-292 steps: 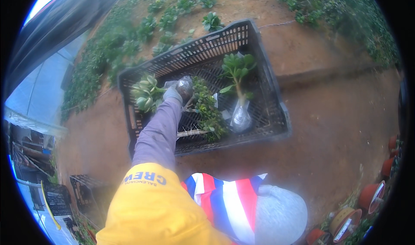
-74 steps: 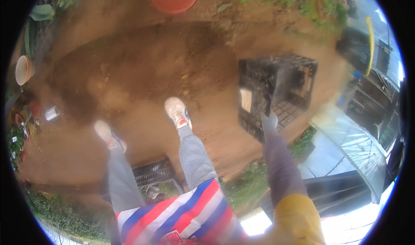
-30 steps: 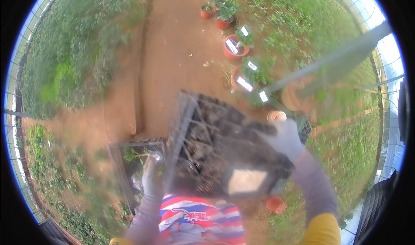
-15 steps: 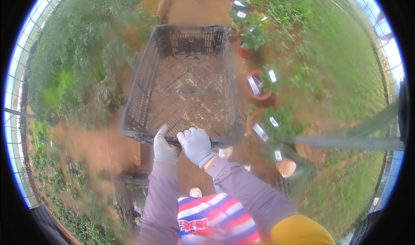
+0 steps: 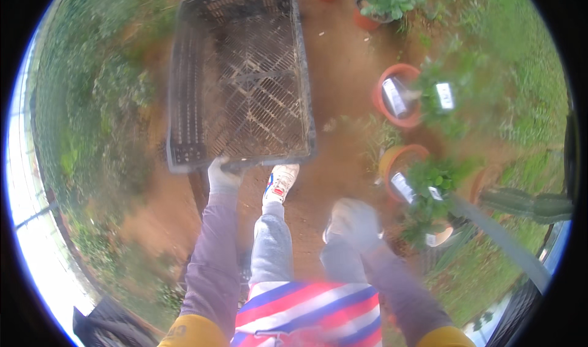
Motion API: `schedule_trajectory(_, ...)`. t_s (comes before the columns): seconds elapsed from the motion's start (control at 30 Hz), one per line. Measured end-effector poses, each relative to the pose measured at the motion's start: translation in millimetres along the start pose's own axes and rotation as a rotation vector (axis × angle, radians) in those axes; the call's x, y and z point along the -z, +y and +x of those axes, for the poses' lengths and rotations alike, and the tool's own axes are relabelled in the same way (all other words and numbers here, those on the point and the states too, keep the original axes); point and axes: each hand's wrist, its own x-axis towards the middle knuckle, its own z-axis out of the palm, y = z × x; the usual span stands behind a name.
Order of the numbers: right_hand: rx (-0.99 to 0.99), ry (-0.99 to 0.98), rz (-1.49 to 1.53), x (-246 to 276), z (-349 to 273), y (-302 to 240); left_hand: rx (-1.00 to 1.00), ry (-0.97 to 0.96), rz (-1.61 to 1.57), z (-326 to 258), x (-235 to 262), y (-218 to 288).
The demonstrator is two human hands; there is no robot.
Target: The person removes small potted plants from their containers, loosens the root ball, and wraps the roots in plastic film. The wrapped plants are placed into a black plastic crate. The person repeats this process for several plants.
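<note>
A black slatted plastic crate [image 5: 245, 161] stands ahead of me, a little left of the middle, with a dirty lattice floor and nothing inside. My left hand [image 5: 225, 178], in a grey glove, grips the middle of its near rim, with the fingers curled over the edge. Apart from the crate, my right hand [image 5: 357, 224] hangs over my right leg in the same kind of glove. Motion smears its fingers, so their pose cannot be made out.
Terracotta pots with plants and white tags line the right side, among them a round pot [image 5: 398, 119] and an orange-yellow pot [image 5: 389, 163]. A grey bar [image 5: 499, 240] slants in at the lower right. Dense green bushes [image 5: 104, 96] grow on the left. My white shoe [image 5: 283, 180] is beside the crate's near edge.
My right hand has let go of the crate's rim and swung back to the right. The crate now sits farther up and left in view, with my left hand still on it.
</note>
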Motion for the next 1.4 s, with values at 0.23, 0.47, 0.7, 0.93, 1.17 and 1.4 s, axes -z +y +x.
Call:
schedule_trajectory(0.23,-0.512,0.034,-0.035,-54.4,-151.5,113.8,0.123,0.131,-0.023,58.7,55.1,4.2)
schedule_trajectory(0.47,-0.757,-0.241,0.094,-109.4,-173.4,80.3,0.181,0.155,0.186,71.9,34.7,3.1)
schedule_trajectory(0.7,-0.811,-0.058,0.406,-124.8,-123.0,47.6,0.076,0.108,0.291,112.9,82.8,36.7)
schedule_trajectory(0.93,-0.859,0.065,0.318,-120.8,-111.6,60.2,0.277,0.319,0.384,116.6,69.8,81.1)
schedule_trajectory(1.17,-1.496,0.450,0.753,-218.7,-146.0,121.1,0.539,0.396,0.790,79.5,-12.6,72.9)
schedule_trajectory(1.4,-1.758,0.849,0.422,-329.8,-222.7,199.4,0.492,-0.711,1.824,4.0,-187.8,-9.4)
